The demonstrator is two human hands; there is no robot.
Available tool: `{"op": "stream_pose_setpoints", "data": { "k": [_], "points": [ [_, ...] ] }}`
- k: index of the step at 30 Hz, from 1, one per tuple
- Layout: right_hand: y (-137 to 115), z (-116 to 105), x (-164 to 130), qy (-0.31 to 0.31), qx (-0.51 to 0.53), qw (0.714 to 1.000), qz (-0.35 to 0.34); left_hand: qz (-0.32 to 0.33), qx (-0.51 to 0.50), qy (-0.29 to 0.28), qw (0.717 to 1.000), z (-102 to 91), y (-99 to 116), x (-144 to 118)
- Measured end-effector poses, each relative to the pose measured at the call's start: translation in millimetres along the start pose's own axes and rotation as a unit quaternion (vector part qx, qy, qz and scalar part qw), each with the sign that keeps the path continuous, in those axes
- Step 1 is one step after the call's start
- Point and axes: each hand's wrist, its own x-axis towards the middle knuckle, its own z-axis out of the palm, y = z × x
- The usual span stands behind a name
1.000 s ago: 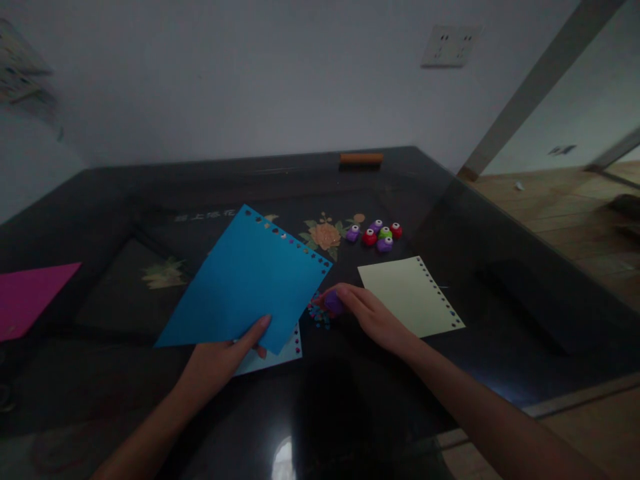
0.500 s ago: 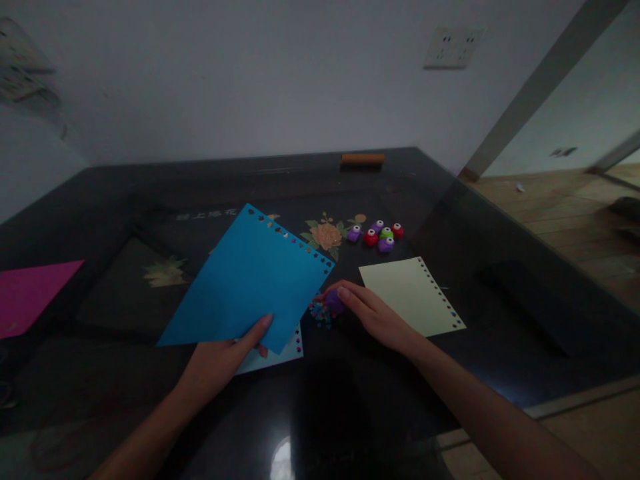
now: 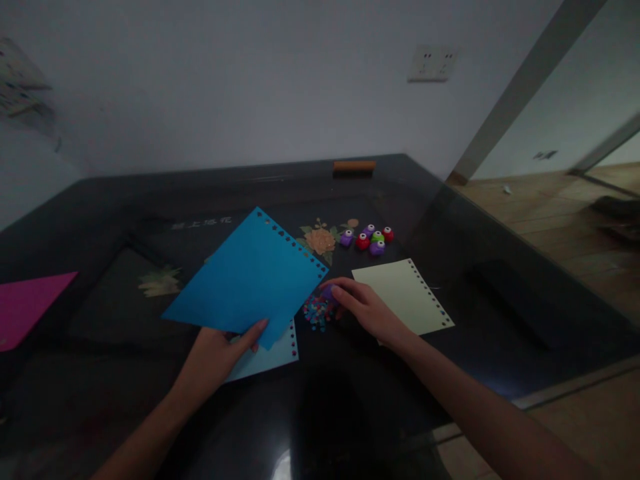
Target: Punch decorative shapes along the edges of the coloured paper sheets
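Hands on blue paper and a purple punch over a dark table

Head view: left hand (image 3: 216,355) pinches the near corner of a blue sheet (image 3: 247,279), thumb on top and fingers underneath, holding it lifted and tilted above the dark glossy table (image 3: 500,300). A row of small punched holes runs along the sheet's far right edge. Under that corner lies a lighter blue sheet (image 3: 267,353), flat on the table, also punched along its right edge and mostly covered by the lifted sheet and the hand.

Right hand (image 3: 367,310) rests just right of the blue sheet with its fingers closed around a small purple punch (image 3: 329,292), which sits on the table beside a heap of coloured paper bits (image 3: 315,312). The hand's heel overlaps the near left corner of a pale yellow sheet (image 3: 400,297), which lies flat with holes along its right edge.

Beyond the hand, a cluster of small punches (image 3: 369,239) in purple, red and green stands next to a flower picture (image 3: 320,240) in the tabletop. A magenta sheet (image 3: 27,307) lies at the far left edge, well apart. An orange bar (image 3: 354,165) lies at the table's far edge, below a wall socket (image 3: 431,63).
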Motion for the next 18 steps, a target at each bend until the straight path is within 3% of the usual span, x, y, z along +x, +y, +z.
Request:
{"op": "stream_pose_setpoints", "data": {
  "k": [3, 7, 10, 18],
  "points": [
    [1, -1, 1, 0.01, 0.005, 1.0, 0.005, -0.007, -0.014, -0.02, 1.0, -1.0, -2, 3],
    [1, -4, 1, 0.029, 0.019, 0.999, -0.004, -0.012, -0.043, 0.016, 0.999, -4.9, 3, 5],
    [0, -5, 1, 0.033, 0.039, 0.998, -0.028, -0.015, -0.052, 0.012, 0.998, -6.5, 5, 6],
    [9, -6, 2, 0.064, 0.07, 0.994, -0.054, 0.031, -0.058, 0.033, 0.997, -4.3, -6, 12]
  ]
}}
